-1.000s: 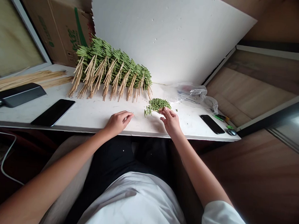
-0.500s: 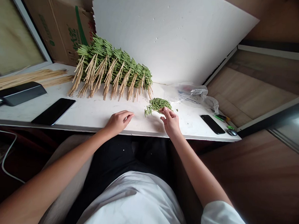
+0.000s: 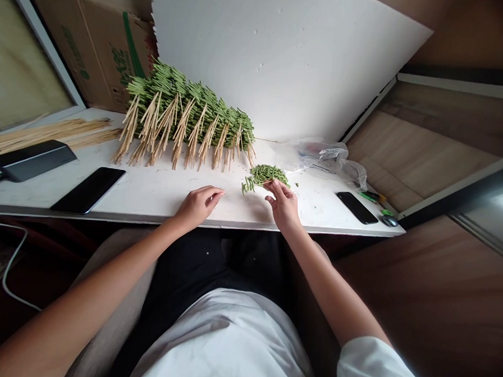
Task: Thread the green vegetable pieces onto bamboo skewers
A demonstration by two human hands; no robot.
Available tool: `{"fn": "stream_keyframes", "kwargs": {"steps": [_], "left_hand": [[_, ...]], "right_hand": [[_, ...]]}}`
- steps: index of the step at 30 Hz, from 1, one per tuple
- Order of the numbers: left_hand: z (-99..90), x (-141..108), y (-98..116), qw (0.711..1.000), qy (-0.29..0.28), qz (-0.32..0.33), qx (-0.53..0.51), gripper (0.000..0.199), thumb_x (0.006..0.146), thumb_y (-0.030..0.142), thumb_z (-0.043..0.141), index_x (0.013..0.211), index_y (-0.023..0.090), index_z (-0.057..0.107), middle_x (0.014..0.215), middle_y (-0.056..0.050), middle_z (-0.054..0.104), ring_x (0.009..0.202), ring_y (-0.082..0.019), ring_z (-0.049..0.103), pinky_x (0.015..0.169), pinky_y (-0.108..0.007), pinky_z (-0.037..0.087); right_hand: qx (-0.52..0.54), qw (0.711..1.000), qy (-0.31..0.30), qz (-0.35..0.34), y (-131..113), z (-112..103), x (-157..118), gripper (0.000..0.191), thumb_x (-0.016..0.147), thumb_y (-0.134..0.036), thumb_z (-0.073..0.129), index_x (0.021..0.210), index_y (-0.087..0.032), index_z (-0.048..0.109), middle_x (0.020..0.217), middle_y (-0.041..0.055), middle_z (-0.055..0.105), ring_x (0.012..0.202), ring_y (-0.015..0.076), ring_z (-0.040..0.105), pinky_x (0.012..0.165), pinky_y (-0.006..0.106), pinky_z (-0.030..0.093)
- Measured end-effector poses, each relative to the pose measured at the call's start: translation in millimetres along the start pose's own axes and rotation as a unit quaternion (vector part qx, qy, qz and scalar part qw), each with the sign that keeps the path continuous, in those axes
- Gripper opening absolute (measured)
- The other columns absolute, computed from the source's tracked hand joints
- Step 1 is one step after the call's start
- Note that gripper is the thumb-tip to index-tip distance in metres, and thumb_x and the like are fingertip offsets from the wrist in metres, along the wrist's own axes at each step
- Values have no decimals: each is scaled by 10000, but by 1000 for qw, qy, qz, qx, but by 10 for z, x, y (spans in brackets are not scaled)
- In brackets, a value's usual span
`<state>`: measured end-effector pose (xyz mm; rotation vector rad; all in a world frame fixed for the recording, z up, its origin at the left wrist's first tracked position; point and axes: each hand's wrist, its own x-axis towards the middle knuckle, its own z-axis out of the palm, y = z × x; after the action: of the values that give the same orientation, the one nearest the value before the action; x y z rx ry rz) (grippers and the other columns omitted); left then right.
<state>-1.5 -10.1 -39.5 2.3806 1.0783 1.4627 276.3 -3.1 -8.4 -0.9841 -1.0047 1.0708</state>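
Note:
My right hand [image 3: 283, 201] pinches a thin wooden stick [image 3: 267, 184] with short green bean pieces [image 3: 248, 185] threaded near its left end. Just behind that stick lies a small pile of cut green beans [image 3: 271, 172] on the white table [image 3: 158, 194]. My left hand [image 3: 198, 202] hovers near the table's front edge with thumb and fingers pressed together; whatever is between them, if anything, is too small to make out. A big stack of green-bean skewers [image 3: 188, 103] stands at the back left, bare stick ends toward me.
Loose long sticks [image 3: 60, 129] and a dark stand [image 3: 31, 160] lie at the left. One phone [image 3: 89, 189] is left of my hands, another [image 3: 357, 207] at the right, beside a mouse [image 3: 389, 220]. A plastic bag [image 3: 337, 153] and cardboard box [image 3: 92, 51] are behind.
My right hand has shifted very slightly left with the stick. My left hand has hardly moved. The whole view has shifted slightly.

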Motion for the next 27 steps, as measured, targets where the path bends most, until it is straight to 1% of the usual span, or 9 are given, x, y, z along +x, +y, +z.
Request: {"fn": "stream_keyframes", "kwargs": {"steps": [4,7,10,13,19,22,27], "left_hand": [[-4,-1,5,1000,5,-3,-1,226,1094,315,584,1059,181,764,942,-64,779,755,-156,687,703,-255,520],[-6,-11,0,1000,1,3,2,220,1093,311,585,1069,184,762,955,-67,782,760,-158,693,707,-257,524],[-5,-22,-10,1000,-5,10,7,213,1094,305,584,1082,187,761,981,-73,788,797,-166,717,740,-264,540],[-3,-28,-17,1000,-5,14,10,214,1096,305,582,1086,187,761,992,-77,791,827,-174,733,759,-268,552],[-3,-26,-22,1000,-8,20,14,213,1095,289,579,1080,182,763,971,-72,788,822,-173,735,757,-268,553],[-5,-24,-21,1000,-11,22,13,220,1096,295,576,1075,182,763,962,-72,786,818,-173,733,753,-268,549],[-13,-18,-1,1000,-13,18,4,232,1100,317,572,1073,186,761,938,-65,777,780,-163,711,749,-267,541]], "right_hand": [[-9,1000,-9,3,-84,-2,-3,377,807,-551,842,1040,-264,766,1205,108,802,1230,303,734,700,308,595],[-13,1000,-2,0,-106,-5,-7,360,796,-539,857,995,-252,769,1170,105,806,1231,308,730,693,300,584],[-8,1000,0,-7,-96,-7,-12,349,784,-525,871,965,-243,778,1141,94,810,1248,307,716,675,278,561],[-8,1000,3,-11,-74,2,-22,320,790,-514,869,941,-245,786,1121,93,813,1215,296,725,655,272,547],[-8,1000,9,-13,-41,40,-65,315,793,-513,864,953,-252,790,1102,89,818,1199,295,737,649,274,548],[-9,1000,7,-15,-15,64,-99,323,793,-515,867,952,-243,796,1092,84,822,1187,293,748,668,275,562],[-13,999,-24,-26,2,122,-150,309,813,-524,869,934,-244,815,1098,84,824,1165,280,759,742,300,613]]}}
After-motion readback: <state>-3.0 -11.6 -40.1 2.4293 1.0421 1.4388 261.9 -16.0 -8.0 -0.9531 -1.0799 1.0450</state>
